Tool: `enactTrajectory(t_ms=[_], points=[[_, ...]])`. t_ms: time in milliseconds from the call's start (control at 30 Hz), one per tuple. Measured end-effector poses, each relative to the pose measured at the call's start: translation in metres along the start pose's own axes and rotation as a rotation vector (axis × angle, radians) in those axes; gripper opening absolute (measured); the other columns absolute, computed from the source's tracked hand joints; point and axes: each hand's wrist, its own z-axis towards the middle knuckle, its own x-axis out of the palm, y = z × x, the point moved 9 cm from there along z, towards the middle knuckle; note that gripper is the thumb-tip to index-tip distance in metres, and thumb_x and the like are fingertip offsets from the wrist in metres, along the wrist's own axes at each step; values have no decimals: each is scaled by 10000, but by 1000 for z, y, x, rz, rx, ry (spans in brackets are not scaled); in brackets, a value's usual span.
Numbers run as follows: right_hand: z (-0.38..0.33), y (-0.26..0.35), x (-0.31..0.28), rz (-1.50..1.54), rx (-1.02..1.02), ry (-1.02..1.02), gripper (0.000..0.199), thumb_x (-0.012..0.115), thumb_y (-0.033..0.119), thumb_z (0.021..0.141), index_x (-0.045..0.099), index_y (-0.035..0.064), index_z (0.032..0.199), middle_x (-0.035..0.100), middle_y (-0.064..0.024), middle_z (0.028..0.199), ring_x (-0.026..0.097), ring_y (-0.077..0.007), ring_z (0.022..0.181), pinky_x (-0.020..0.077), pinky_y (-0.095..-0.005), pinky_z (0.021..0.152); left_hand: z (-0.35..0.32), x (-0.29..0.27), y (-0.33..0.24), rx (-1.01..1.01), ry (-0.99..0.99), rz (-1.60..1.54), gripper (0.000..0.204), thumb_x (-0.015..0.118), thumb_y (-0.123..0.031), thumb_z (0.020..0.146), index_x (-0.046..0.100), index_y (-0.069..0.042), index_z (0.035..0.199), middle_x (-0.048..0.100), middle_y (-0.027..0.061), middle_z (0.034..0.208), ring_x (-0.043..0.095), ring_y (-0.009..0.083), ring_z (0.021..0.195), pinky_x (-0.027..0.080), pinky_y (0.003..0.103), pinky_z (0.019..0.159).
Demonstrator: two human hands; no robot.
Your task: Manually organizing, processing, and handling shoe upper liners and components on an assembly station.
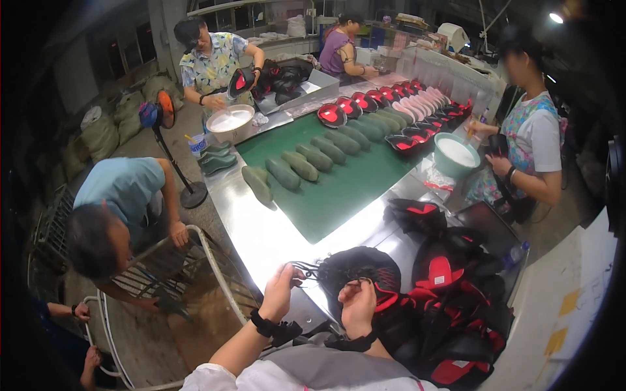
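My left hand (280, 290) is closed around a bunch of black shoelaces (308, 266), pulled out to the left. The laces run to a black shoe upper (352, 260) with red lining, lying on the metal edge of the table in front of me. My right hand (357, 301) is at the upper's near side, its fingers pinched together at a dark lace. What exactly lies between those fingertips is too small to make out fully. Close by on the right, a heap of black-and-red shoe uppers (450, 326) lies in a tray.
A green conveyor belt (313, 208) carries rows of green shoe lasts (339, 144) and uppers. A co-worker at right works by a pale green basin (455, 156); another at far left by a white basin (229, 118). At left, a person bends over a metal-framed cart (212, 260).
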Motion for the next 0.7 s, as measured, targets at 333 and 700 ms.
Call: enactTrajectory(t_ms=[333,700], points=[[-1,-5,-3,-142,-15,-35,91,466,24,843,451,61,925,525,-30,787,541,-106,634,420,-195,524,-6,6,-5,-20,91,0,53,465,-76,830,487,-57,874,536,148,1124,536,190,953,395,297,806],[-4,9,23,-124,-158,137,153,374,176,931,448,58,868,311,-1,457,317,-99,372,297,-235,364,24,-44,-6,9,-83,2,172,388,-126,915,477,-20,1017,569,61,736,562,146,681,438,244,623]])
